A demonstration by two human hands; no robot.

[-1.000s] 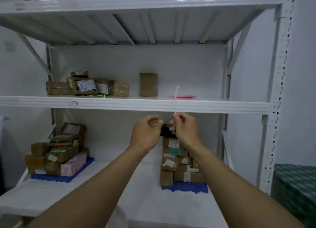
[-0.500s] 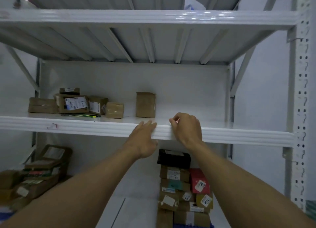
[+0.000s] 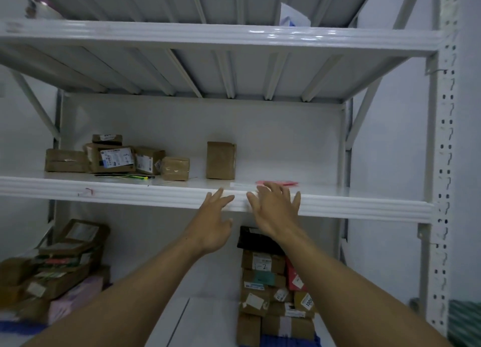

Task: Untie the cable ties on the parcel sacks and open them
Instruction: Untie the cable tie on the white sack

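looking at the shelf (image 3: 104,193), i see boxes (image 3: 114,158) at its left end and one box (image 3: 220,160) near the middle. my left hand (image 3: 212,223) is spread, holding nothing, at the front edge; my right hand (image 3: 276,211) likewise, just beside a white tie (image 3: 242,184) and a red strip (image 3: 277,183) on the shelf.

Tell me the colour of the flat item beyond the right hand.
Pinkish red, seen in the head view.

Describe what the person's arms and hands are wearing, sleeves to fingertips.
Nothing visible is worn. The left hand and right hand are bare, without gloves, rings or a watch showing. Both forearms are uncovered to the bottom frame edge; no sleeve is in view.
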